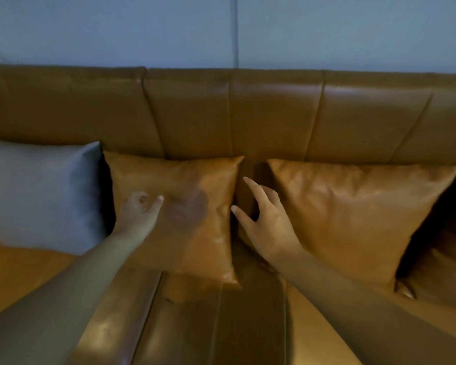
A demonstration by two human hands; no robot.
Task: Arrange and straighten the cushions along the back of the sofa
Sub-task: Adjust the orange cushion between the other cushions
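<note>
Pale wall behind tan sofa (274, 114); 3 cushions stood along backrest: grey cushion (42, 196), middle tan cushion (184, 206), right tan cushion (353, 214); gap betw. tan pair, prob. needs closing; left hand (138, 214) blurred, fingers spread, right hand (263, 219) open, neither gripping.

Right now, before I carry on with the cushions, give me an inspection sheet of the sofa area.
Surface: tan leather sofa; its seat is bare in front of the cushions.
Job's things: grey cushion at left, middle tan cushion beside it, right tan cushion set apart by a gap; all three lean on the backrest.
Clutter: nothing seen.
Grippers: left hand open, blurred, over the middle tan cushion; right hand open, fingers spread, at the left edge of the right tan cushion.
Cables: nothing seen.
Surroundings: pale blue-grey wall with a vertical seam behind the sofa.
</note>
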